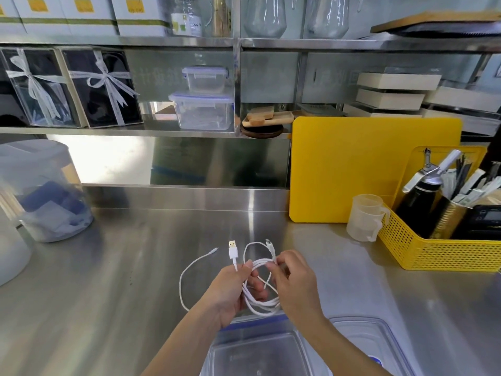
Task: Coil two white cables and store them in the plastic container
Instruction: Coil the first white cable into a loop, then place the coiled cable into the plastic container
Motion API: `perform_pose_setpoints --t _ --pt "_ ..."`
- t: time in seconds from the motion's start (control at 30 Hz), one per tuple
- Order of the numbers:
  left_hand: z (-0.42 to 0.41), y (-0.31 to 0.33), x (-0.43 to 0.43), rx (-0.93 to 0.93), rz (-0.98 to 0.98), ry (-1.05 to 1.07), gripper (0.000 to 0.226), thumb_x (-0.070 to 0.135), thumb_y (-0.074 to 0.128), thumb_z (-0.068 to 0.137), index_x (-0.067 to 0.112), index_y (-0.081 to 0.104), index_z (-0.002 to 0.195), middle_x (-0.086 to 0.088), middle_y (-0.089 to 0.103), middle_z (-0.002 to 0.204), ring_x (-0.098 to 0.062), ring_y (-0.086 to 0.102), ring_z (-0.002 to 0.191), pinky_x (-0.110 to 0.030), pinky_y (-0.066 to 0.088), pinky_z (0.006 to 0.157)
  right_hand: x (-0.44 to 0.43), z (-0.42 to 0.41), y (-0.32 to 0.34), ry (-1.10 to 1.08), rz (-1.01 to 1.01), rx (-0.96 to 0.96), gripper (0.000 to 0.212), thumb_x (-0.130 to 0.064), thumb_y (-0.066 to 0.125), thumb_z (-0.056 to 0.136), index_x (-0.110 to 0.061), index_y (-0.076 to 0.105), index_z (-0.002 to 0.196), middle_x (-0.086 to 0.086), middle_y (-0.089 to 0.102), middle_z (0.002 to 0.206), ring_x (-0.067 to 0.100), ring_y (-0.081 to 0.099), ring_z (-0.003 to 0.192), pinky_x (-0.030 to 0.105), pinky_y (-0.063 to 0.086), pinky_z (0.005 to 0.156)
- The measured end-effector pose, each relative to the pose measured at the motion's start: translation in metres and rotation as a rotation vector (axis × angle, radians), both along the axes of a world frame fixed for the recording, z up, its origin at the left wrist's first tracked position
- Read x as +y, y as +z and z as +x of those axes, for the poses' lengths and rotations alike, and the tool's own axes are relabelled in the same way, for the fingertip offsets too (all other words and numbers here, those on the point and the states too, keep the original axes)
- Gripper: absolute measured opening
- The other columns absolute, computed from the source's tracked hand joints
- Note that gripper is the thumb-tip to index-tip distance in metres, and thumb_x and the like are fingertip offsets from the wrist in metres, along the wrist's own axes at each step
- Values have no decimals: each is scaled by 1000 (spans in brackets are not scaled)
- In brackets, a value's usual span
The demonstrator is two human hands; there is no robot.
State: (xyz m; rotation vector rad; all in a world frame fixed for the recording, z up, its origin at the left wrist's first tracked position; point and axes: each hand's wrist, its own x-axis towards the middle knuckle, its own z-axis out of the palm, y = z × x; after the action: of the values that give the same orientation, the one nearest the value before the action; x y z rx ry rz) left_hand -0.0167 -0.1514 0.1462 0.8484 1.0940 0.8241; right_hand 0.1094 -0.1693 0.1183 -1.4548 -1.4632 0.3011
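Note:
My left hand [230, 291] grips a partly wound white cable [261, 301], its loops hanging below the fingers and its USB plug [233, 249] sticking up. My right hand [294, 283] pinches the same cable near its small connector end [269, 244]. Another white strand [187, 272] curves out to the left and ends in a small plug [214, 250] on the steel counter; whether it belongs to a second cable I cannot tell. The clear plastic container [299, 348] stands open right below my hands, and its lid [379, 337] lies beside it on the right.
A yellow cutting board [352, 169] leans against the back wall. A yellow basket [433, 245] with bottles and utensils and a measuring cup [364, 218] stand at the right. A large clear jar [46, 191] sits at the left. Shelves above hold boxes and containers.

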Motion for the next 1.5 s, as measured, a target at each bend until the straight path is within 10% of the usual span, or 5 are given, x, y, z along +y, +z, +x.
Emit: perform_pose_setpoints --t 0.13,0.3,0.53,0.87,1.5 --pt "0 -7 -2 308 196 -65 33 18 46 95 12 54 63 2 45 42 -11 42 35 -26 42 53 5 1 4 48 -374 246 21 -21 70 79 -25 50 74 0 59 76 21 58 65 30 53 56" --pt "-11 -11 -11 438 233 -331 13 1 60 68 10 59 77 -8 49 63 -17 47 57 -28 44 58 -2 10 -4 72 -526 -130 28 -19 73 75 -24 50 60 -8 54 57 13 49 55 31 45 56" --pt "-35 -43 -32 822 276 -189 16 16 67 62 18 51 62 -6 49 72 -24 50 62 -31 44 59 -20 3 -20 229 -713 -124 32 -27 74 75 -22 49 55 -5 50 53 14 48 48 29 46 52" --pt "-23 -75 -71 1532 396 -463 31 6 37 95 9 39 126 -8 55 127 -24 58 115 -29 47 88 -36 -20 -50 323 -882 -284 24 -26 66 81 -15 57 62 -2 53 57 14 50 56 31 45 62" --pt "-17 -90 -63 1666 477 -664 28 14 36 98 9 43 124 -10 58 127 -25 59 112 -31 47 88 -39 -28 -71 380 -956 -610 19 -22 49 92 -12 60 104 11 66 104 22 62 89 30 48 83"
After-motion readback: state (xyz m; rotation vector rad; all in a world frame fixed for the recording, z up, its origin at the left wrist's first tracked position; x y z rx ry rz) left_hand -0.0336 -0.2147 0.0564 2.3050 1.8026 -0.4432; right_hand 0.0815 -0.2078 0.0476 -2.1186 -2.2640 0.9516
